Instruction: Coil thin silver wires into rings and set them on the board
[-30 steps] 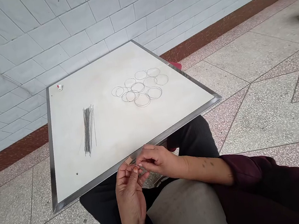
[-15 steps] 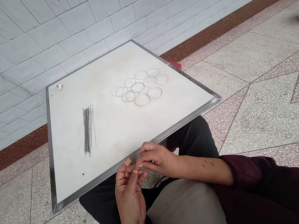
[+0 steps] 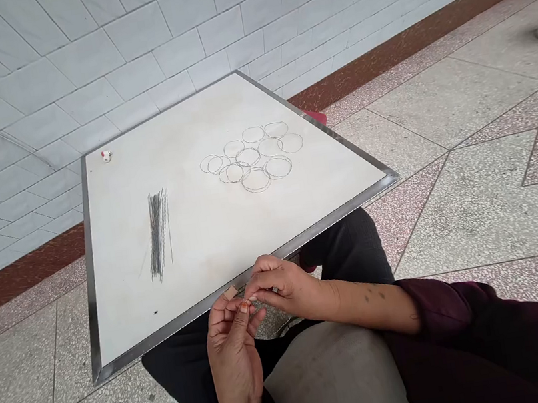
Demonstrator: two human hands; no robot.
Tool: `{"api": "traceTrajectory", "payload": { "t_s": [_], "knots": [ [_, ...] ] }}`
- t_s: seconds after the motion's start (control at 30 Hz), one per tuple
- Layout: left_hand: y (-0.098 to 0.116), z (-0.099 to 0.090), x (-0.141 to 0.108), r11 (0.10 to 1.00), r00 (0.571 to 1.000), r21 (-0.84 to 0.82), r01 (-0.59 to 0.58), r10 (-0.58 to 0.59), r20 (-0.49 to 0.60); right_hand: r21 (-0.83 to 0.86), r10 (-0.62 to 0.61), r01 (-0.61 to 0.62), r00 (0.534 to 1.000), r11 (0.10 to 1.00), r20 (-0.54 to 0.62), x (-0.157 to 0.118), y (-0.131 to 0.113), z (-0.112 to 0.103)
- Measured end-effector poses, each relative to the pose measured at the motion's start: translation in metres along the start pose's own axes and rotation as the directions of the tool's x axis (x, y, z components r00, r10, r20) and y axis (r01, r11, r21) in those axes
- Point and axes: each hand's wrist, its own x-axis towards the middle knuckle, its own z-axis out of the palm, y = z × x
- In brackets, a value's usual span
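Just past the near edge of the white table [image 3: 194, 239], my two hands meet over my lap. My left hand [image 3: 234, 341] is closed in a pinch, thumb against fingers, with a tan bandage [image 3: 231, 293] on one finger. My right hand [image 3: 284, 287] pinches at the same spot, its fingertips touching those of the left. They seem to hold a thin wire [image 3: 284, 326], whose curve shows faintly below the right hand; its ends are hidden by the fingers. On the table lie several thin wire rings [image 3: 256, 180], overlapping, and a bundle of straight dark wires [image 3: 157, 235].
A metal rim [image 3: 304, 231] edges the table. A small white and red object [image 3: 107, 156] sits at the far left corner. One dark speck [image 3: 155, 312] is near the front left. A tiled wall [image 3: 183, 32] stands behind; something red [image 3: 316, 117] shows beyond the right edge.
Both hands stay nearly still, fingertips together. The dark speck on the table has shifted slightly to the right. The rings and the wire bundle lie as before.
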Motion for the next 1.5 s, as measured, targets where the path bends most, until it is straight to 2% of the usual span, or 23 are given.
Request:
{"api": "traceTrajectory", "payload": {
  "t_s": [0.4, 0.67, 0.9, 1.5],
  "knots": [
    [-0.0008, 0.001, 0.0005, 1.0, 0.999, 0.007, 0.012, -0.012, -0.037, -0.049, -0.034, 0.035, 0.999, 0.998, 0.03, 0.0007, 0.0046, -0.0008],
    [-0.0014, 0.0035, 0.0009, 1.0, 0.999, -0.003, 0.0, 0.0, -0.051, -0.033, -0.044, 0.044, 0.999, 0.999, -0.002, 0.0012, 0.0042, 0.0004],
    [-0.0023, 0.0031, 0.0012, 1.0, 0.999, 0.003, -0.006, 0.006, -0.053, -0.024, -0.014, 0.015, 0.999, 1.0, 0.032, 0.0023, 0.0048, -0.0007],
    [-0.002, 0.0064, -0.0006, 1.0, 0.998, -0.012, -0.018, 0.017, -0.055, 0.043, 0.022, -0.022, 1.0, 0.999, 0.001, 0.0037, 0.0056, 0.0008]
  ]
}}
